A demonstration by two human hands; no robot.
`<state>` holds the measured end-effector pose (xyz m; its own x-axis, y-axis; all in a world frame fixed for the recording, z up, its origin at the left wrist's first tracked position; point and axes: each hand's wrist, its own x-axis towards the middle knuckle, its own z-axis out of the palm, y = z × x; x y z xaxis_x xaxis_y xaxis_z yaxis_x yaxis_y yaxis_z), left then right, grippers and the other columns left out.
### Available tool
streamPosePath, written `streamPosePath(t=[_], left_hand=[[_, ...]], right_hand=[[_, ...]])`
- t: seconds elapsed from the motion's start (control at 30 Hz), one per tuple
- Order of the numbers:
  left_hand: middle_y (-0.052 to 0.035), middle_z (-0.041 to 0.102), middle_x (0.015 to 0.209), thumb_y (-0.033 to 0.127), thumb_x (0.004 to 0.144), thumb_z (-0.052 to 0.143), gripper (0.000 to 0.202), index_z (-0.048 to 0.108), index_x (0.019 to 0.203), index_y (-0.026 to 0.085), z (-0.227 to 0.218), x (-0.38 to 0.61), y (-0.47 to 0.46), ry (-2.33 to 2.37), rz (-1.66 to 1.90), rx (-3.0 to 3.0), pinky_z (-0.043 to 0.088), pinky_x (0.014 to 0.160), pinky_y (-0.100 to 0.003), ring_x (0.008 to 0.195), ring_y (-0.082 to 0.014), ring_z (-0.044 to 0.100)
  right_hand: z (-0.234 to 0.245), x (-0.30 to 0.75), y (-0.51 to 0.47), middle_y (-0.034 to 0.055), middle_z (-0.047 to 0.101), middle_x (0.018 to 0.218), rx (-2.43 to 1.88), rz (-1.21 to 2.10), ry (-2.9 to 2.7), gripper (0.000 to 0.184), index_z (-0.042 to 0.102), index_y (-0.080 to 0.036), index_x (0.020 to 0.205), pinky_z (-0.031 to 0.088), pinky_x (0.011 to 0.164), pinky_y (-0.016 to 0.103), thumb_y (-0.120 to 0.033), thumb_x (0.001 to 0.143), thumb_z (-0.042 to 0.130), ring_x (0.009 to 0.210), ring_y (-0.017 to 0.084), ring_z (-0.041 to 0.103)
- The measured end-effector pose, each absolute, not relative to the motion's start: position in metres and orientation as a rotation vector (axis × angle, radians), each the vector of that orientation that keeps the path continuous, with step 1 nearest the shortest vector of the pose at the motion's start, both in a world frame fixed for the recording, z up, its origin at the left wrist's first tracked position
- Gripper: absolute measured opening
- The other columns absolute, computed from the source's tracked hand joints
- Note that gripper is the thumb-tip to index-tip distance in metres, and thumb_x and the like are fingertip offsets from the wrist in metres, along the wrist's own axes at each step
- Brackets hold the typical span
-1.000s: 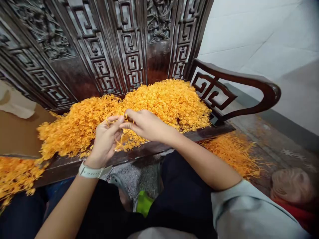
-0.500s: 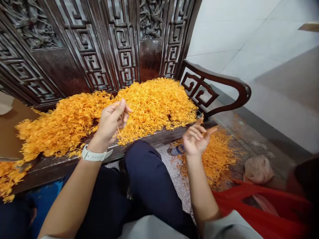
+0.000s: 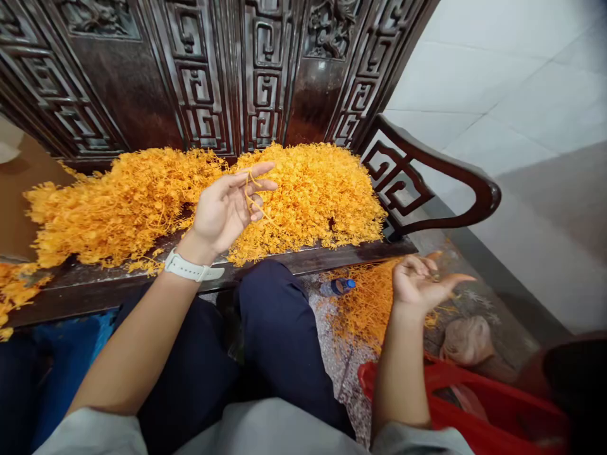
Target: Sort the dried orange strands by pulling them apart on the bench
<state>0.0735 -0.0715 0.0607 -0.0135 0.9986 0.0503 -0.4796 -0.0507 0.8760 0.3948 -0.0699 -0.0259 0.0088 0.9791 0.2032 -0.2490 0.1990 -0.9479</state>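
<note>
My left hand (image 3: pixel 227 208), with a white watch strap (image 3: pixel 192 268) on its wrist, is raised before the bench. A thin orange stem (image 3: pixel 249 197) is caught among its partly stretched fingers and hangs across them. Behind it, heaps of orange artificial flower sprigs (image 3: pixel 313 189) cover much of the dark wooden bench seat (image 3: pixel 284 258). My right hand (image 3: pixel 417 283) is palm up over the floor to the right, its fingers curled and the thumb sticking out. Something small and dark shows at its fingers, too small to name.
Loose orange stems (image 3: pixel 363 309) lie heaped on the floor, with a blue-capped bottle (image 3: pixel 337 287) by them. A red bag (image 3: pixel 502 404) and a beige bundle (image 3: pixel 467 341) are at lower right. The carved armrest (image 3: pixel 441 170) curves out; a cardboard box (image 3: pixel 21 196) stands at left.
My left hand has turned and loosened its fingers, with the thin stem showing across them. My right hand has moved right and lower, its fingers curling. The view has shifted slightly.
</note>
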Motion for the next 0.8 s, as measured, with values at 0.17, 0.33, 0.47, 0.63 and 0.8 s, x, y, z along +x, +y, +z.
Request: streamPosePath(t=[0.17,0.33,0.47,0.63,0.8], left_hand=[[-0.0129,0.076,0.107,0.005,0.088,0.071,0.034,0.076,0.12,0.015,0.052,0.071,-0.069,0.825,1.489,0.803,0.059,0.057,-0.024,0.068,-0.0158,0.074],[-0.0091,0.075,0.108,0.003,0.092,0.072,0.034,0.074,0.122,0.019,0.051,0.072,-0.068,0.723,1.496,0.699,0.062,0.065,-0.021,0.077,-0.0138,0.075],[-0.0074,0.072,0.102,0.003,0.094,0.07,0.032,0.073,0.121,0.019,0.048,0.071,-0.067,0.708,1.54,0.663,0.06,0.065,-0.02,0.077,-0.0135,0.075],[-0.0025,0.072,0.092,0.018,0.096,0.076,0.026,0.072,0.12,0.026,0.041,0.064,-0.062,0.766,1.672,0.716,0.053,0.056,-0.023,0.059,-0.0096,0.063],[0.0009,0.068,0.079,0.032,0.098,0.073,0.014,0.072,0.112,0.034,0.03,0.033,-0.046,0.986,1.833,0.724,0.036,0.044,-0.029,0.045,-0.0101,0.041]], right_hand=[[-0.039,0.391,-0.073,-0.0041,0.037,0.06,-0.857,1.168,-1.024,0.032,0.071,-0.031,0.09,0.031,0.047,0.029,-0.062,0.093,0.067,0.052,0.013,0.031],[-0.027,0.329,-0.072,0.0041,0.069,0.102,-0.944,1.159,-1.356,0.028,0.073,-0.03,0.115,0.052,0.072,0.032,-0.044,0.091,0.077,0.085,0.016,0.062],[-0.007,0.266,-0.057,0.01,0.068,0.136,-0.85,1.048,-1.831,0.047,0.067,-0.025,0.131,0.054,0.099,0.039,-0.053,0.093,0.075,0.118,0.021,0.064],[-0.015,0.234,-0.053,0.0002,0.064,0.081,-0.851,1.11,-1.682,0.037,0.067,-0.02,0.095,0.049,0.067,0.028,-0.056,0.101,0.064,0.068,0.012,0.057],[-0.027,0.234,-0.071,0.0013,0.069,0.079,-0.86,0.65,-1.581,0.027,0.073,-0.02,0.1,0.049,0.065,0.028,-0.042,0.107,0.058,0.068,0.013,0.063]])
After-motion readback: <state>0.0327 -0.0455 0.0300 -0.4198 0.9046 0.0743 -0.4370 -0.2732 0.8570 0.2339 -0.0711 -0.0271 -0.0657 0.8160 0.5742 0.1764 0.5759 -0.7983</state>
